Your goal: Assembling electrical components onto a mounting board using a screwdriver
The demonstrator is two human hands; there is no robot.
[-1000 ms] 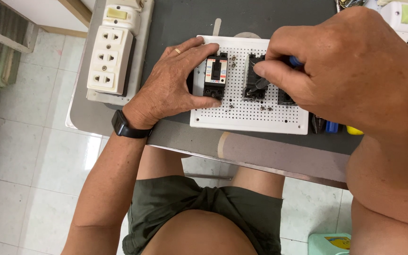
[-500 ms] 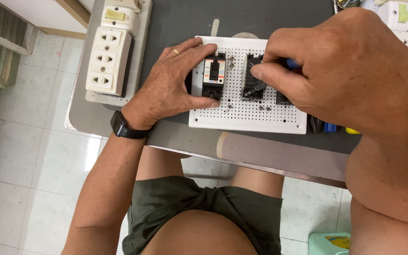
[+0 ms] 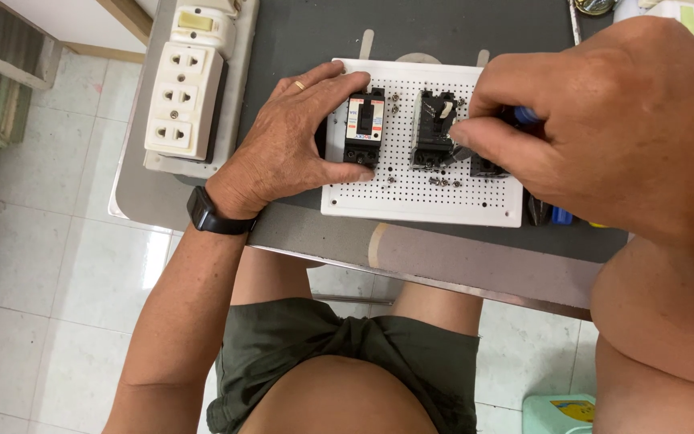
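Observation:
A white perforated board (image 3: 419, 197) lies on the dark table. Two black circuit breakers stand on it: the left breaker (image 3: 365, 127) and the middle breaker (image 3: 432, 128). My left hand (image 3: 287, 145) rests on the board's left edge, with thumb and fingers around the left breaker. My right hand (image 3: 596, 120) is closed on a blue-handled tool (image 3: 526, 115), mostly hidden, its tip by the middle breaker's right side. Several small screws (image 3: 441, 182) lie loose on the board below the breakers. A third black part (image 3: 487, 167) is partly hidden under my right hand.
A white power strip with sockets (image 3: 184, 100) lies on the table's left part. The table's front edge (image 3: 443, 261) runs over my lap. Blue and dark objects (image 3: 552, 214) peek out right of the board. A green container (image 3: 560, 414) stands on the tiled floor.
Both hands stay almost in place. My right hand has shifted slightly at the middle breaker.

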